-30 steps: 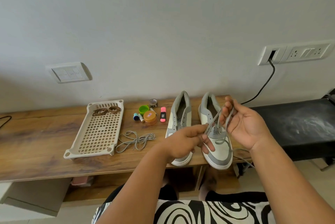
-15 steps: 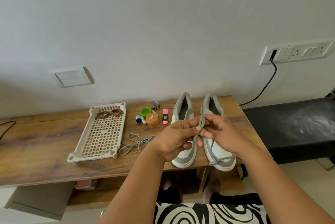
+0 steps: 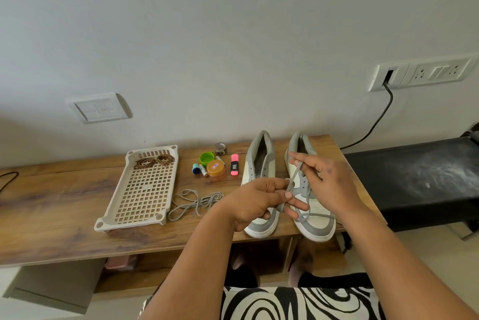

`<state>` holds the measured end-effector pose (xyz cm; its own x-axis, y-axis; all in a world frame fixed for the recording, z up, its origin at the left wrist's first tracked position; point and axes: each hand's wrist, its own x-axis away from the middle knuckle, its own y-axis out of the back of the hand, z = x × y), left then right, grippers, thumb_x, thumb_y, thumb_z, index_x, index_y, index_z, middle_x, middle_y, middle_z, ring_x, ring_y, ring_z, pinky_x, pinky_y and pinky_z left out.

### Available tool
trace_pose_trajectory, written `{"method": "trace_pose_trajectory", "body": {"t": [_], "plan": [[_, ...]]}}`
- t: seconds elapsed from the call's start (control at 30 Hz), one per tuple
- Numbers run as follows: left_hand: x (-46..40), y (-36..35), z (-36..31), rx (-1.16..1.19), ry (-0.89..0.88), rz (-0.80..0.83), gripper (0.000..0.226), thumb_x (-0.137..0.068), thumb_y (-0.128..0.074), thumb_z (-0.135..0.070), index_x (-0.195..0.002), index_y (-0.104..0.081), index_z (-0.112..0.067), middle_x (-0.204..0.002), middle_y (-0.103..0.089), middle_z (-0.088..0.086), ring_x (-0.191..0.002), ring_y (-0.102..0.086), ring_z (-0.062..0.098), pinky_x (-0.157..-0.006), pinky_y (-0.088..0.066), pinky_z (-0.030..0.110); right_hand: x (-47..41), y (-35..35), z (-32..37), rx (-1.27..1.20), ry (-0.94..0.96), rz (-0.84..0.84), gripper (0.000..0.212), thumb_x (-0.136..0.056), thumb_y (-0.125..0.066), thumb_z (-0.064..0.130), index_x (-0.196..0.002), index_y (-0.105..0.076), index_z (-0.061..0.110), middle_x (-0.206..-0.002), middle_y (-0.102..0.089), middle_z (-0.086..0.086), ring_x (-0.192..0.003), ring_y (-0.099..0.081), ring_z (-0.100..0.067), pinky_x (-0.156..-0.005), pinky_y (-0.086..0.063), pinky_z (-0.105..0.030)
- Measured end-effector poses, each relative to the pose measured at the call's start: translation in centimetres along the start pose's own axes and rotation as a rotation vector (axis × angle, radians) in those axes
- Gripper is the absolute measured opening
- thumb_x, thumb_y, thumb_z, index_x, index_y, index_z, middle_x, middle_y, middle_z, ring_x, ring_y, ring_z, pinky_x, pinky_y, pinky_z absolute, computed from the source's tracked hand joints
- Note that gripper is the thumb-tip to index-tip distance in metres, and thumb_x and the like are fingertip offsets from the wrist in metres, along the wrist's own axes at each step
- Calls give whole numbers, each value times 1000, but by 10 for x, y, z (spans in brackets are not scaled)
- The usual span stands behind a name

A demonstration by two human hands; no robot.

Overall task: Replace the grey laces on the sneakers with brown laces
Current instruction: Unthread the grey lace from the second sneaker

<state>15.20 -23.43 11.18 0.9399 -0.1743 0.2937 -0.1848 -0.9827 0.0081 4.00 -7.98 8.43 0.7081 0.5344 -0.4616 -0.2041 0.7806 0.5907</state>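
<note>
Here, grey lace (image 3: 292, 185) taut between left grip (image 3: 255, 203) and right grip (image 3: 321, 177), both pinching

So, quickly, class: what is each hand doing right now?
Left hand: pinches the grey lace.
Right hand: pinches the same lace higher up.

No legible text (labels on orange-lidded jar (image 3: 216, 167) and pink highlighter (image 3: 234, 165) blurred)
</note>
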Motion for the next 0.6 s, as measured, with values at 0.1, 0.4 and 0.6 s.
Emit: {"method": "trace_pose_trajectory", "body": {"t": [0.1,0.4,0.6], "plan": [[2,1,-2,48,-31,5,30,-104,-44,-11,-131,-56,-16,-113,-72,3,-86,-68,3,-49,-21,18,1,2,-4,-4,-21,15,28,-96,-58,24,-122,-67,30,-77,-72,10,-60,-64,-25,-54,-47,-29],[3,5,-2,273,-127,51,33,-100,-51,-13,-133,-55,-12,-111,-72,8,-78,-68,3,-41,-26,9,1,-1,1,-23,-118,158,32,-97,-56,11,-122,-67,27,-104,-73,9,-91,-66,1,-73,-48,-9],[-1,4,-2,470,-222,-141,37,-100,-47,-8,-136,-51,-13,-124,-68,6,-89,-69,4,-40,-28,9,1,-6,28,-294,-352,494,21,-103,-44,13,-101,-65,19,-78,-72,5,-74,-68,1,-76,-56,-18]]}}
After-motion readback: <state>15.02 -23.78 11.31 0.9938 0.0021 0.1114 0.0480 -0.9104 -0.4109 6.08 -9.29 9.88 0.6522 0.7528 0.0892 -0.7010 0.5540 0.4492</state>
